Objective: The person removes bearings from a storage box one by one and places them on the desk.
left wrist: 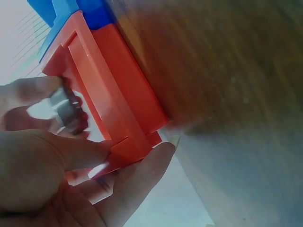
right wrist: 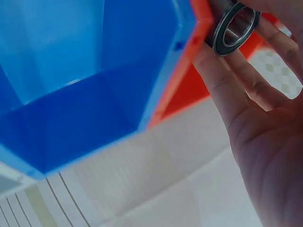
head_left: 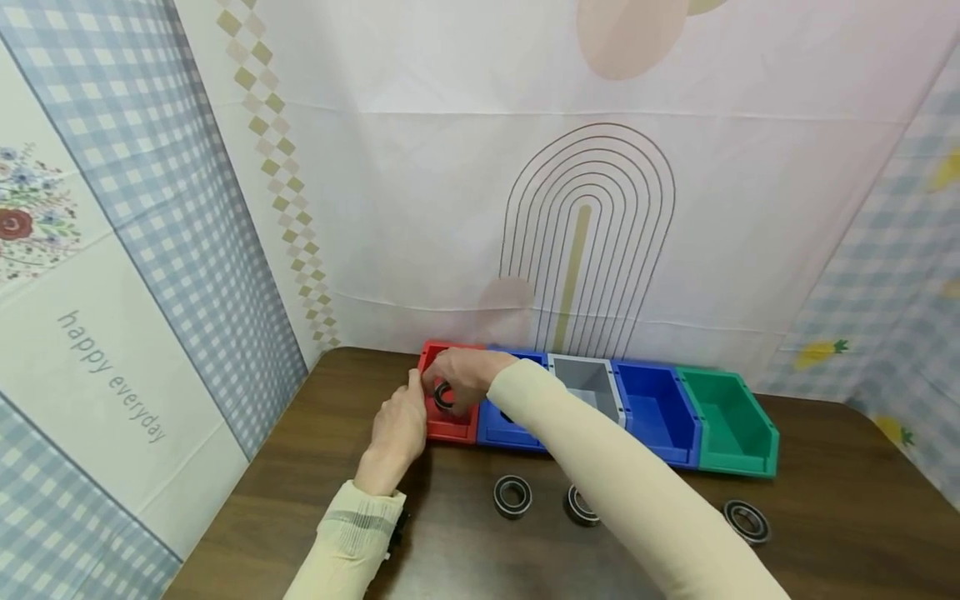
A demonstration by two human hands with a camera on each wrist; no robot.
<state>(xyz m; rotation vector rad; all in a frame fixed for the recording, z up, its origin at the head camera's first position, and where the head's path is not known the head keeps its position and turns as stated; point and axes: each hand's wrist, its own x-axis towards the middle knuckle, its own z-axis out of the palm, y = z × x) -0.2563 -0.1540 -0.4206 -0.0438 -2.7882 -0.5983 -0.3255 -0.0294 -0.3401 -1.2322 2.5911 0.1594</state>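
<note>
A ball bearing (right wrist: 219, 40), a metal ring with a dark seal, is pinched in my right hand (head_left: 468, 375) inside the open top of the red bin (head_left: 453, 431). In the left wrist view the bearing (left wrist: 66, 109) sits tilted on edge between the right fingertips. My left hand (head_left: 399, 425) grips the red bin's left side, its thumb and a finger on either side of the rim in the left wrist view. Beside the red bin is a blue bin (head_left: 517, 436); a dark object in it is mostly hidden by the right arm.
A grey bin (head_left: 588, 379), another blue bin (head_left: 648, 417) and a green bin (head_left: 731, 421) continue the row to the right. Three bearings lie on the wooden table in front: one (head_left: 500, 497) left, one (head_left: 576, 510) partly behind the right sleeve, one (head_left: 759, 533) far right. A cloth-covered wall stands behind.
</note>
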